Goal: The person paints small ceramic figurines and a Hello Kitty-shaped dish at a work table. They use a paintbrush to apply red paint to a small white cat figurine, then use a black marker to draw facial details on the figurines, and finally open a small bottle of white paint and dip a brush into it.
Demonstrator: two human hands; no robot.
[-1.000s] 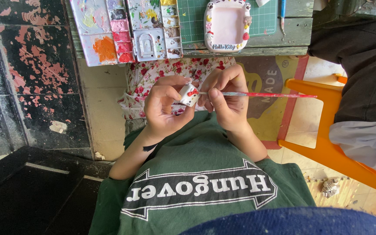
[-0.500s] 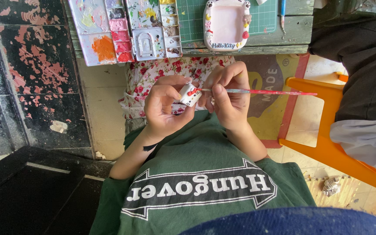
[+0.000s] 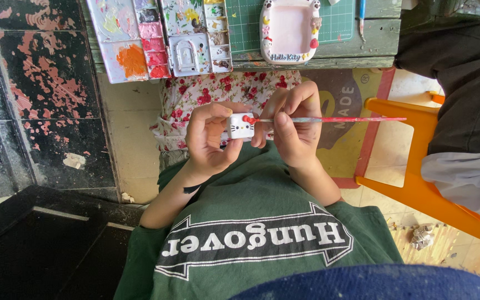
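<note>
My left hand [image 3: 209, 139] holds a small white cat-face figure [image 3: 240, 126] in front of my green shirt, fingers wrapped round its left side. My right hand [image 3: 293, 125] pinches a thin paintbrush [image 3: 334, 119] with a paint-stained red and pale handle that sticks out to the right. The brush's red tip touches the top right corner of the figure, where a red bow shows. Both hands hover over my lap, above a floral cloth [image 3: 223, 91].
On the table edge above lie a white paint palette [image 3: 134, 39] with orange, red and pink wells, a pink-and-white cat-shaped frame [image 3: 289, 30] on a green cutting mat [image 3: 340, 22], and another brush [image 3: 361, 14]. An orange chair [image 3: 418, 183] with a seated person [image 3: 462, 111] is at right.
The camera has shifted slightly. My hands stay in the same pose, and the brush tip has settled onto the figure's top right corner.
</note>
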